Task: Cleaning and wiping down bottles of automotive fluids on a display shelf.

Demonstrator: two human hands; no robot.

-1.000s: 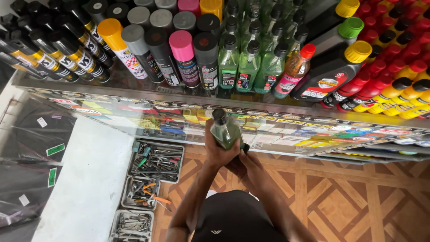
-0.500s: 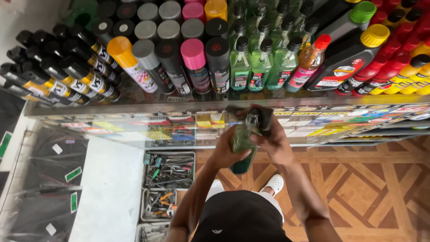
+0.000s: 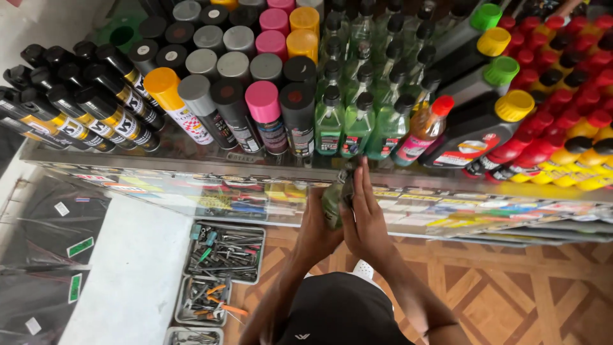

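Glass bench [image 3: 191, 167] carries spray cans [image 3: 263, 115] and green bottles [image 3: 330, 121]. Just below its front edge, the small green bottle [image 3: 333, 204] has risen from half a second ago; left hand [image 3: 317, 227] grips it, right hand [image 3: 365, 217] pressed flat against it.

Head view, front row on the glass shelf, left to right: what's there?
Black spray cans → orange-capped can → grey-capped can → pink-capped can → green bottles → amber bottle → black jug with yellow cap → red and yellow bottles.

Bottle [image 3: 332, 203] between hands, below shelf [image 3: 191, 163]
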